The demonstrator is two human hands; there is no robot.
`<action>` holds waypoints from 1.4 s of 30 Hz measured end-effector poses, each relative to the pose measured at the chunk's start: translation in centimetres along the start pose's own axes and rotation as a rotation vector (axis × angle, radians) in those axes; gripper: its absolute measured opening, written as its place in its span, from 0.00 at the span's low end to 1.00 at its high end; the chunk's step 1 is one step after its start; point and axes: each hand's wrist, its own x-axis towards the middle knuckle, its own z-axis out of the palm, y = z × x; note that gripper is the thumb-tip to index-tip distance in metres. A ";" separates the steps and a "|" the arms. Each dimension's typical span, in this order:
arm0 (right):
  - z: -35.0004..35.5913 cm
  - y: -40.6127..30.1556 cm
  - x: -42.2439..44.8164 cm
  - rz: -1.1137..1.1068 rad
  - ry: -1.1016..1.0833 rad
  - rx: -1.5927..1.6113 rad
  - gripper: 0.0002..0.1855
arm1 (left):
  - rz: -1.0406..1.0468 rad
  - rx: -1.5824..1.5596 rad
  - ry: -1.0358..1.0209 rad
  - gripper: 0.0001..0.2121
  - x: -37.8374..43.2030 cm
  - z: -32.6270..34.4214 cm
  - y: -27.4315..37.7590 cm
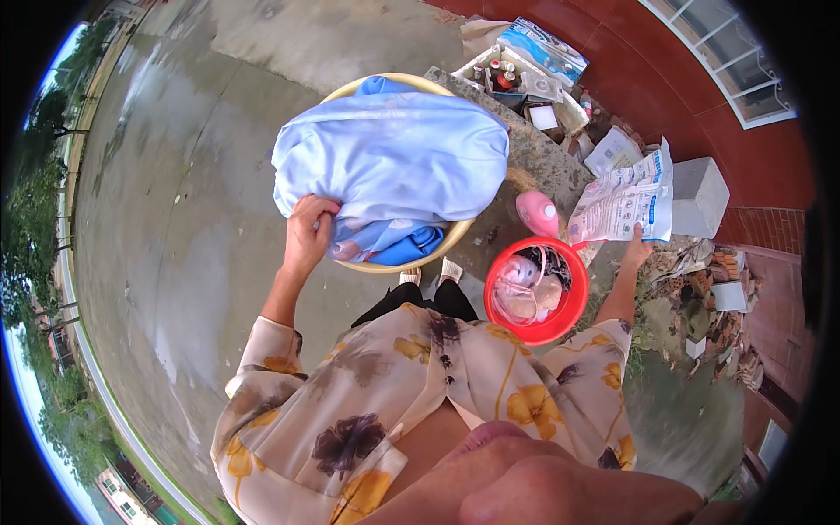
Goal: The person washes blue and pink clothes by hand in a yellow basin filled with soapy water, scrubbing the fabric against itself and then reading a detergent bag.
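A large yellow basin [459, 237] stands in front of my feet, heaped with light blue fabric [394, 154]. My left hand [310, 230] pinches the near left edge of that fabric between thumb and fingers. Below it, a darker blue printed piece [410, 244] hangs against the basin's near side. Off to the right, my right hand [636, 249] grips the lower corner of a white and blue printed plastic pouch [623, 197]. Between the two hands, a pink bottle with a white cap [539, 213] sits beside a red bucket [571, 321] that contains clear plastic and cloth-like items.
A foam box [571, 121] with several bottles stands on a concrete slab [545, 161] near the red wall [630, 52]. A grey block [702, 197] lies behind the pouch. Broken bricks and rubble [712, 295] spread at right. Wet concrete ground [177, 230] extends to the left.
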 end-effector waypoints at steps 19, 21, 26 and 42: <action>-8.4 -32.3 -3.4 -0.475 -0.058 -0.165 0.22 | 0.410 -0.710 -0.387 0.15 0.9 8.3 9.6; -8.4 -39.6 -7.0 -0.526 -0.035 -0.170 0.24 | 0.367 -0.783 -0.438 0.23 1.3 9.0 10.6; -11.8 -50.8 -8.7 -0.623 -0.206 -0.003 0.22 | 0.294 -0.887 -0.525 0.45 3.4 11.5 13.8; 7.7 -68.7 -29.0 -0.846 -0.908 -0.221 0.22 | -0.097 -1.347 -0.564 0.16 -1.3 7.7 9.3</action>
